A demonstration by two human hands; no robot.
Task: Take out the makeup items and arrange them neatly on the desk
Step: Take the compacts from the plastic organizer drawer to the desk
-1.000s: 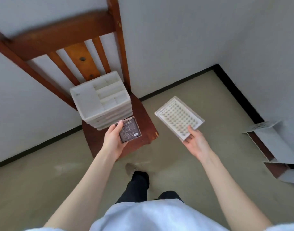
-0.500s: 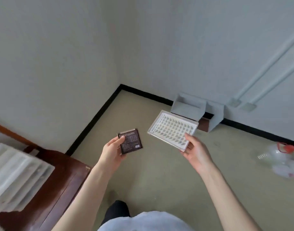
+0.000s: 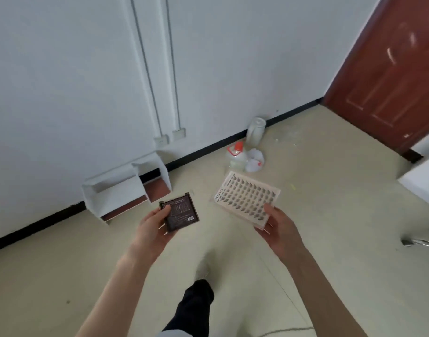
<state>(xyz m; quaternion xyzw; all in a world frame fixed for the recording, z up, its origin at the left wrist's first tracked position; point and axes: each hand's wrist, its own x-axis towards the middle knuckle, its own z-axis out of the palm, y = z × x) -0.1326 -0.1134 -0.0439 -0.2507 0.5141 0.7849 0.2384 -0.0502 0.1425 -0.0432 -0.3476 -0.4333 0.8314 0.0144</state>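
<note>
While both arms are held out over the beige floor (image 3: 330, 215), each hand carries one makeup item in the air. The left hand (image 3: 151, 231) grips a small dark square compact (image 3: 180, 214), thumb curled over its near left corner and fingers underneath; pale printed text covers the upturned face (too small to read). The right hand (image 3: 280, 231) pinches the near corner of a pale flat lash tray (image 3: 246, 199), thumb on top, the tray tilted and showing rows of small dark lashes under a clear cover. The two items are apart, side by side. Against the white wall (image 3: 62, 93) lies a white shelf unit (image 3: 126, 186). Further right, clear plastic bottles (image 3: 245, 154) stand near the black skirting, and a brown door (image 3: 391, 76) fills the upper right corner.
</note>
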